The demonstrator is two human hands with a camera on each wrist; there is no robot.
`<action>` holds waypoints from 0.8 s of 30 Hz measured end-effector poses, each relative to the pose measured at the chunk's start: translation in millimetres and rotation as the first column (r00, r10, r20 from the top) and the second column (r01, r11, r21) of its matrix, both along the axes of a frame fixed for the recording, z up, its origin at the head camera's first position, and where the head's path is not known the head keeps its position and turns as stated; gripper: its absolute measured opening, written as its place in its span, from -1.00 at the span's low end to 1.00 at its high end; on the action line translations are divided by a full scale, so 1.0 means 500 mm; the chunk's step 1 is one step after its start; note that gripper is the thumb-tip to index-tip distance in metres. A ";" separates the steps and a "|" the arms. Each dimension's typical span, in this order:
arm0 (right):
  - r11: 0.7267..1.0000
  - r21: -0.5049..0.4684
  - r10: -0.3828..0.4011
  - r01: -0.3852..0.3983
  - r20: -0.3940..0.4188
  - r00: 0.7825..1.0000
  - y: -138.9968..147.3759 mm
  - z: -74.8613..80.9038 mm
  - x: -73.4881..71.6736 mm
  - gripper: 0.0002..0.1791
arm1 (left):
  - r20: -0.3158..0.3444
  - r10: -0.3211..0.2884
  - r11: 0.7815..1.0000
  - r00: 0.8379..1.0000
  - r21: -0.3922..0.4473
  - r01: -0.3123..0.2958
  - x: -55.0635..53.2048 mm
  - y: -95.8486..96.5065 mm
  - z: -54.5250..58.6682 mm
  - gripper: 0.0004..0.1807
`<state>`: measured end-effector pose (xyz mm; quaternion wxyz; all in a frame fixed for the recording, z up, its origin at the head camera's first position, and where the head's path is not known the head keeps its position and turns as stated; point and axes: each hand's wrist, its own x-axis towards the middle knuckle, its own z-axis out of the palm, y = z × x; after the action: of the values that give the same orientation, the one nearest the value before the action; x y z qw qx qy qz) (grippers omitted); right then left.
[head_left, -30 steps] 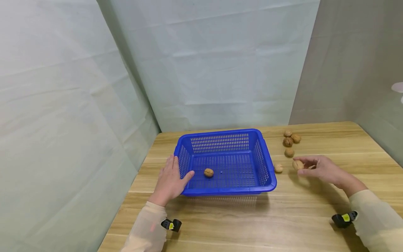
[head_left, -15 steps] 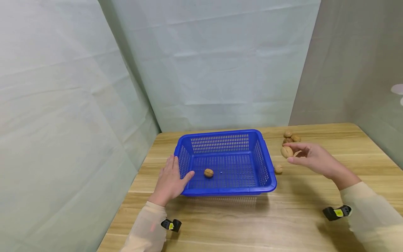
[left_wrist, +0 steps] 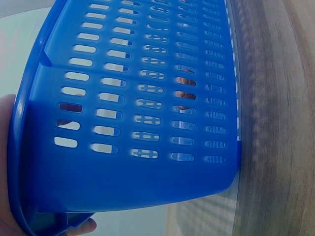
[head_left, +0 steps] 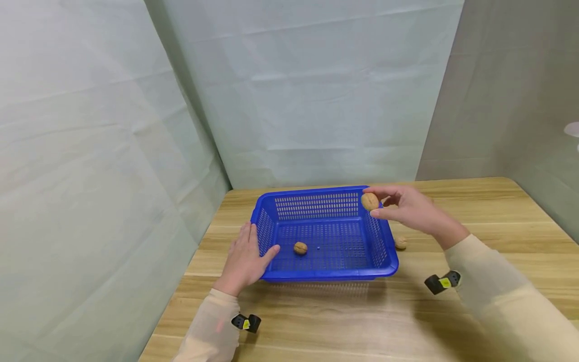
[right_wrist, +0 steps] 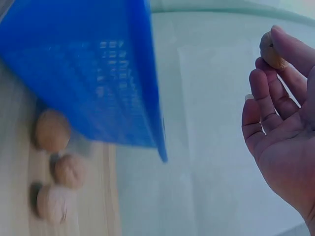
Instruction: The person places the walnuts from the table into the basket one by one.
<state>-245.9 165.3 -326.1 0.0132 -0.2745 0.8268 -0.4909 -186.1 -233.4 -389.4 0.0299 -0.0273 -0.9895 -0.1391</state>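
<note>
A blue plastic basket (head_left: 316, 275) with slotted walls stands on the table, one walnut (head_left: 300, 248) lying on its floor. My left hand (head_left: 244, 259) rests on the basket's left rim with its fingers straight and thumb spread over the near corner. Over the right back corner of the basket, my right hand (head_left: 404, 208) pinches a second walnut (head_left: 370, 201) between thumb and fingertips. The right wrist view also shows this held walnut (right_wrist: 272, 51), up above the rim. In the left wrist view the slotted basket wall (left_wrist: 133, 182) fills most of the picture.
Another walnut (head_left: 400, 243) lies on the table (head_left: 452, 261) just right of the basket. In the right wrist view several loose walnuts (right_wrist: 69, 171) sit beside the basket; my right hand mostly hides them from the head. Pale cloth (head_left: 325, 100) hangs behind the table.
My right hand has lifted the walnut from the table's right side and carried it left and up to above the basket's right rim. The left hand and basket have stayed put.
</note>
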 end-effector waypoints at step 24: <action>0.975 -0.018 0.221 -0.221 0.153 0.963 -0.147 0.026 -0.060 -0.44 | 0.006 -0.015 1.000 1.000 0.019 0.015 0.004 0.011 0.007 0.20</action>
<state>-276.0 91.7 -313.0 0.1316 -0.3261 0.7873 -0.5065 -184.2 -227.8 -385.8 0.0261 -0.0342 -0.9880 -0.1485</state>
